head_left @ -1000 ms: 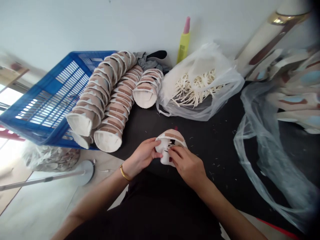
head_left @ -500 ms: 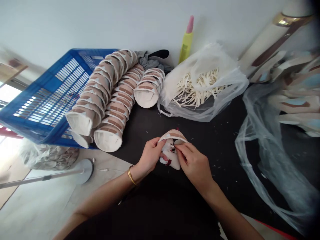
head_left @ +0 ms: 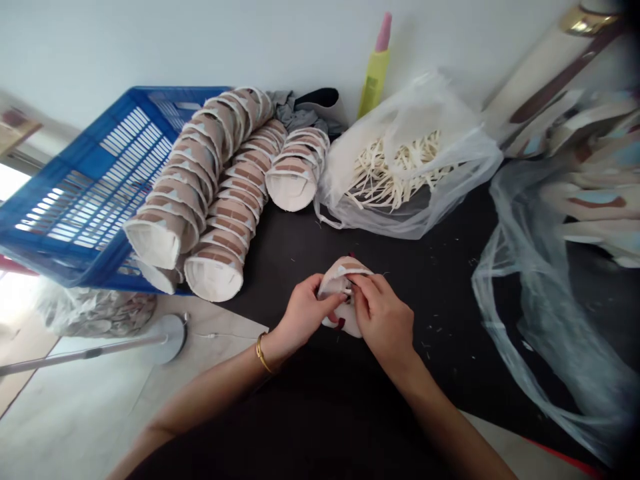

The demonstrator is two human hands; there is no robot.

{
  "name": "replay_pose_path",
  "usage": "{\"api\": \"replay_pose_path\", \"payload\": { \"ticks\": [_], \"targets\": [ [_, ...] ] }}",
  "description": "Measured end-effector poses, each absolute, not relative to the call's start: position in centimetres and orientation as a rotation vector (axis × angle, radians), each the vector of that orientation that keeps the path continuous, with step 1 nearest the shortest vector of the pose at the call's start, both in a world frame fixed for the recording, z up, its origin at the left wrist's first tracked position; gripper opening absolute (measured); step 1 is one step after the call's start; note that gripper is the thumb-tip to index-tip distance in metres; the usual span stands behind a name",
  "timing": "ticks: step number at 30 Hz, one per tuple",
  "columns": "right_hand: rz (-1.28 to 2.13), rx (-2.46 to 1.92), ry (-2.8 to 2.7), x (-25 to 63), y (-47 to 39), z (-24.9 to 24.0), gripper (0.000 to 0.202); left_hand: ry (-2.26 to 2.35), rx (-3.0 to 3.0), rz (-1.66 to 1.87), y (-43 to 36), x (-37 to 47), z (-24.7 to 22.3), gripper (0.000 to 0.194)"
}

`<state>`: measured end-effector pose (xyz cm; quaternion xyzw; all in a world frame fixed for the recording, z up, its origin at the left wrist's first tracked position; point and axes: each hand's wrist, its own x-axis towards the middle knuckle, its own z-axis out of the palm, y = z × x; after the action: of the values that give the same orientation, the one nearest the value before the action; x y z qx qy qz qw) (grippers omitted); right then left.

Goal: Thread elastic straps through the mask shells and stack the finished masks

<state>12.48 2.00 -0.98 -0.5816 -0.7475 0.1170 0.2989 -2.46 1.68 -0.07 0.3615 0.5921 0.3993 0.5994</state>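
A small white and tan fabric piece [head_left: 345, 267] with dark red bits is between my hands over the black tabletop. My left hand [head_left: 306, 312], with a gold bangle at its wrist, grips the piece's left side, thumb across its opening. On the right side, my right hand [head_left: 384, 319] has its fingers bent into the opening, pinched on the fabric there; the fingertips are partly hidden. Beyond them, similar tan and white cup-shaped pieces [head_left: 215, 277] lie nested in several rows.
A blue crate [head_left: 65, 167] stands at the left, partly under the rows. Behind my hands lies a clear bag of cream strips [head_left: 395, 167], near a yellow bottle [head_left: 374, 80]. Clear plastic [head_left: 545, 267] and more fabric pieces [head_left: 595, 200] are at the right.
My right fingers have moved up to the upper rim of the opening, and my left thumb reaches further across it. The piece is tilted more closed, and the view has shifted slightly.
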Motion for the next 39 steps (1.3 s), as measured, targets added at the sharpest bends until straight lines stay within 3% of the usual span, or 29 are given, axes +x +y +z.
{"api": "replay_pose_path", "payload": {
  "ticks": [9, 15, 22, 30, 35, 39],
  "targets": [
    [0.309, -1.558, -1.962, 12.0, 2.1, -0.7, 0.027, 1.346, 0.798, 0.999, 2.2, -2.8, -0.5, 0.028],
    [0.309, -1.485, -1.973, 11.4, 1.7, -0.8, 0.029, 1.368, 0.696, 0.88, 3.1, -3.2, -0.2, 0.033],
    [0.347, -1.389, -1.881, 11.7, 1.5, -1.0, 0.028, 1.438, 0.652, 0.764, 4.0, -3.1, 0.3, 0.025],
    [-0.11, -1.436, -2.245, 12.2, 1.8, -0.8, 0.028, 1.41, 0.72, 0.792, 3.5, -2.9, 0.0, 0.026],
    [0.148, -1.368, -2.222, 14.2, 1.0, 1.0, 0.03, 1.349, 0.715, 0.858, 3.2, -2.9, 0.1, 0.025],
    [0.108, -1.529, -2.024, 15.6, 0.8, 0.8, 0.029, 1.327, 0.691, 0.875, 3.1, -2.7, 0.4, 0.023]
  ]
}}
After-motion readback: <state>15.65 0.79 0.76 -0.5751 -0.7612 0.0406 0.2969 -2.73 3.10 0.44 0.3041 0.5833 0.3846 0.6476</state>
